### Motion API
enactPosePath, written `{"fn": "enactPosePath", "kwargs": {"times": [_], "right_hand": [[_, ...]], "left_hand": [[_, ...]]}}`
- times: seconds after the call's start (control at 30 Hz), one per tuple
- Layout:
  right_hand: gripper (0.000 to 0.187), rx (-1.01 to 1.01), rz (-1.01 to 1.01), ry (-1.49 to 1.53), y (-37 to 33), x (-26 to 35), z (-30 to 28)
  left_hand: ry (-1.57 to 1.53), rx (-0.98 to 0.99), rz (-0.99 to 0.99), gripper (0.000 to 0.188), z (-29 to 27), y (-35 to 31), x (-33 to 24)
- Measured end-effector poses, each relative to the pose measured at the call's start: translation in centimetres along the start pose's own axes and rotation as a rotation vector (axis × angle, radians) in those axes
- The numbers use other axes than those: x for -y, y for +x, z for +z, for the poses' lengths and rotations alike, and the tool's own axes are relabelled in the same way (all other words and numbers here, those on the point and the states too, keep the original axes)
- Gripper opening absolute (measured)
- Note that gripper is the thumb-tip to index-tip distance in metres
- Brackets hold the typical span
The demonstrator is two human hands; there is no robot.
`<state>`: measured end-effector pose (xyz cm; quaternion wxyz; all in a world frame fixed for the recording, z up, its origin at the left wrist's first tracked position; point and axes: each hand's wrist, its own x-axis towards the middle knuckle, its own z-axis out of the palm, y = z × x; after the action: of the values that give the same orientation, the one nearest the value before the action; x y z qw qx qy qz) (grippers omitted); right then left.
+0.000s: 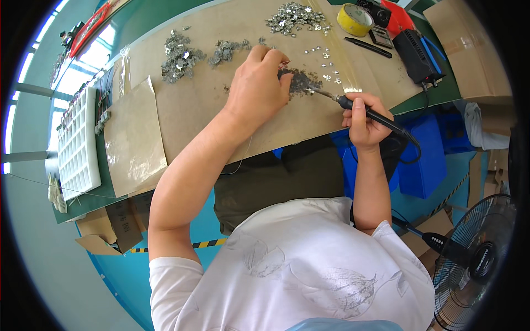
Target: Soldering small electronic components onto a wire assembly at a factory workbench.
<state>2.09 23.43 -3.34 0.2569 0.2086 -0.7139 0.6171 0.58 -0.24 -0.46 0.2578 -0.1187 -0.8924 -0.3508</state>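
My right hand point(365, 128) grips the black handle of a soldering iron point(381, 118), its metal tip pointing left at a dark, scorched patch point(302, 83) on the board. Opposite the tip, my left hand point(255, 83) is closed in a pinch. A thin solder wire point(249, 148) trails from under that hand past the table edge; what sits at the fingertips is mostly hidden. Small silvery metal parts point(331, 71) lie scattered right of the dark patch. Beyond my left hand are a low heap of grey metal parts point(223, 52) and a larger heap point(179, 58).
Another heap of metal parts point(295, 19) lies at the back. To the right are a yellow tape roll point(355, 20), a black pen-like tool point(368, 47) and a black soldering station point(415, 58). A white compartment tray point(80, 144) stands left. A fan point(477, 265) stands lower right.
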Motion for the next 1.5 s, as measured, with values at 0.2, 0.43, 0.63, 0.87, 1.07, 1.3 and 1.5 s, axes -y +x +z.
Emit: {"fn": "enactPosePath", "kwargs": {"times": [0.2,0.43,0.63,0.87,1.07,1.3,1.5], "right_hand": [[0.009,0.008,-0.015,-0.018,0.0,0.0,-0.1],[0.009,0.038,-0.031,-0.059,0.4,0.5,0.1],[0.008,0.050,-0.030,-0.078,0.4,0.5,0.1],[0.008,0.062,-0.057,-0.089,0.4,0.3,0.0],[0.008,0.061,-0.040,-0.096,0.5,0.5,0.0],[0.008,0.060,-0.017,-0.075,0.4,0.4,0.0],[0.008,0.055,-0.021,-0.075,0.5,0.6,0.1]], "left_hand": [[0.015,0.180,-0.064,0.016,-0.2,0.1,0.4],[-0.069,0.155,0.017,0.014,-0.3,0.0,0.0],[-0.144,0.229,0.004,0.014,-0.3,-0.1,-0.1],[-0.117,0.271,0.036,0.011,-0.2,-0.3,-0.3],[-0.043,0.317,0.041,0.010,0.0,-0.6,-0.7],[-0.004,0.327,0.053,0.012,0.0,-0.7,-0.8],[0.011,0.342,0.033,0.012,0.0,-0.5,-1.2]]}}
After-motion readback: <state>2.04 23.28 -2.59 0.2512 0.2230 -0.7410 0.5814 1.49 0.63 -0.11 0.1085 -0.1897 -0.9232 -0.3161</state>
